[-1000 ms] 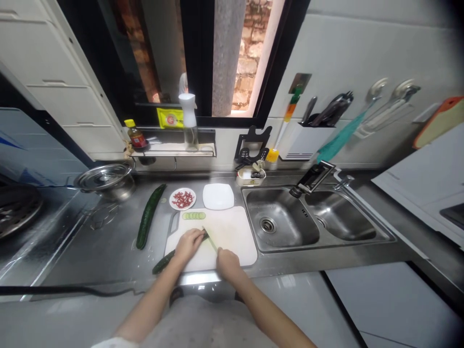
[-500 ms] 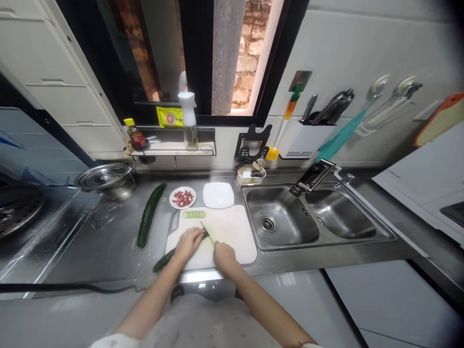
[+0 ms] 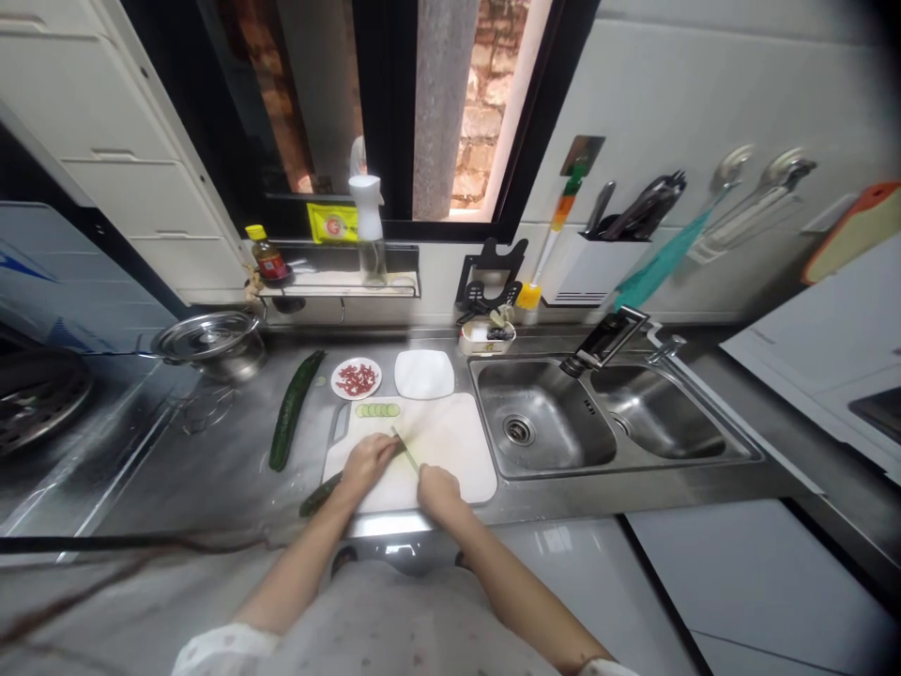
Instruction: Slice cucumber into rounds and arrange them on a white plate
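On the white cutting board [image 3: 465, 451] my left hand [image 3: 369, 462] is closed over a dark green cucumber [image 3: 322, 494], whose tail sticks out past the board's left edge. My right hand [image 3: 437, 490] grips a knife [image 3: 406, 450] by its handle, hidden in the fist. The thin blade slants up and left, right at the cucumber's end by my left fingertips. A short row of pale green cucumber slices [image 3: 378, 410] lies overlapped near the board's top edge.
Left of the board lies a whole cucumber [image 3: 296, 411]. Behind it stand a plate of chopped red pieces [image 3: 357, 378] and a white square plate [image 3: 424, 375]. A lidded pot [image 3: 211, 343] is at far left; a double sink [image 3: 549, 422] with a faucet [image 3: 606, 340] lies right.
The view has shifted slightly. Both hands stay in place at the cucumber, with the knife blade seen at a slightly different angle. The row of slices looks the same.
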The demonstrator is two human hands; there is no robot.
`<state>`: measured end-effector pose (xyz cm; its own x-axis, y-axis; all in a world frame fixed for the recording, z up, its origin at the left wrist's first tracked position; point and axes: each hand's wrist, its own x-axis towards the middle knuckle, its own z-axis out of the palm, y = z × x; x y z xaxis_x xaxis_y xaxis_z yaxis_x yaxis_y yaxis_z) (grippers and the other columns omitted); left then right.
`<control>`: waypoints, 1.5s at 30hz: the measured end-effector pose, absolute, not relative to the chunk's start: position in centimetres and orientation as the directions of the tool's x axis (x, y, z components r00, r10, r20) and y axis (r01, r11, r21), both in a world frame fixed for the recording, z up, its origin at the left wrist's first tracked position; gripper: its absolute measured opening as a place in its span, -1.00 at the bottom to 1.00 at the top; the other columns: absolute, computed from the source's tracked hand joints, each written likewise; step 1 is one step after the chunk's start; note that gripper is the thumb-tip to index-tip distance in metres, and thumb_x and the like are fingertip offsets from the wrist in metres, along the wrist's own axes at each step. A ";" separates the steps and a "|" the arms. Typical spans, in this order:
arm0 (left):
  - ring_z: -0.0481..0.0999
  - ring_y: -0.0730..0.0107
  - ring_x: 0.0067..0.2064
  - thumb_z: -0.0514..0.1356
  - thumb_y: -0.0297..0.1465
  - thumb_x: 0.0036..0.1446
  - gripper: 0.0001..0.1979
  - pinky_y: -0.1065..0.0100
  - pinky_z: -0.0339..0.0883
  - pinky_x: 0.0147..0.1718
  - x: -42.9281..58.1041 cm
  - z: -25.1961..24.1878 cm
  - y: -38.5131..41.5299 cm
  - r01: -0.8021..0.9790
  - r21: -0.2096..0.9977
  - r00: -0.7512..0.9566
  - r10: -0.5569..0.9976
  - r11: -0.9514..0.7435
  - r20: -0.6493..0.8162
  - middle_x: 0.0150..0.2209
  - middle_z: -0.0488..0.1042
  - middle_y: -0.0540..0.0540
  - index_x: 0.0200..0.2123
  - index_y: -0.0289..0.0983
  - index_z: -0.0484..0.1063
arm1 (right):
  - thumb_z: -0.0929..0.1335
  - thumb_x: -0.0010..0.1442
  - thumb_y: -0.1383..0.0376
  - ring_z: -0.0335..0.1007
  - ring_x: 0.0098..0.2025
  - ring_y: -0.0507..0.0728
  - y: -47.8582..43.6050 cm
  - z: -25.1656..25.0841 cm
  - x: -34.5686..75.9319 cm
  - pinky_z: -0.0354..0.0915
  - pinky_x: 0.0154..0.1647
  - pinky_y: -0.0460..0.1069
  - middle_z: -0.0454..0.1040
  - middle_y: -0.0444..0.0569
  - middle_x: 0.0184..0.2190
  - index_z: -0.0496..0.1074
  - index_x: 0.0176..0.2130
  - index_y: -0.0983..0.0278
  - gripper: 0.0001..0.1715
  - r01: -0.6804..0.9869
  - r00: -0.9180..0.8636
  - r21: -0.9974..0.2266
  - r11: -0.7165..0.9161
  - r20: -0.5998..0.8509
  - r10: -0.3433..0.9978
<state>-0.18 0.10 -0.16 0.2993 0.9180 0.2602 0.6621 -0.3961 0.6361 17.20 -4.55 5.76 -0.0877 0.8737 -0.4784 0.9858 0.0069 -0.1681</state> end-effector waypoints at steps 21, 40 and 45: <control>0.50 0.28 -0.07 0.09 -0.33 0.23 -0.74 0.26 0.36 -0.04 0.0 0.1 0.0 0.718 0.633 0.228 0.957 -0.289 0.178 -0.13 0.55 -0.09 -0.09 -0.17 0.52 | 0.14 0.30 0.39 0.47 -0.08 0.21 -7.5 7.3 20.2 0.27 -0.18 0.00 0.54 0.17 -0.20 0.42 -0.04 0.31 -0.64 0.988 -0.066 -0.155 -0.010 -0.475 0.877; 0.44 0.19 0.03 0.17 -0.21 0.16 -0.70 0.13 0.28 0.08 0.9 3.0 1.8 0.598 0.760 0.122 0.966 -0.254 0.227 -0.04 0.52 -0.13 -0.10 -0.21 0.53 | 0.24 0.26 0.34 0.37 -0.07 0.22 -5.8 9.2 22.3 0.16 -0.11 0.02 0.48 0.14 -0.11 0.26 0.19 0.21 -0.50 1.000 -0.005 -0.028 -0.003 -0.295 0.955; 0.41 0.15 0.02 0.19 -0.17 0.14 -0.68 0.13 0.25 0.06 2.2 4.1 2.1 0.665 0.659 0.327 0.931 -0.350 0.164 -0.07 0.49 -0.16 -0.13 -0.20 0.55 | 0.23 0.27 0.34 0.35 -0.07 0.21 -5.9 9.6 22.4 0.13 -0.07 0.02 0.47 0.13 -0.13 0.25 0.20 0.21 -0.50 0.999 -0.034 -0.040 0.025 -0.273 0.961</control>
<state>2.18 2.06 4.09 0.3271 0.9306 0.1644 0.6651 -0.3503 0.6595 22.39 -5.93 9.57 -0.0344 0.9614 -0.2728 0.9989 0.0246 -0.0395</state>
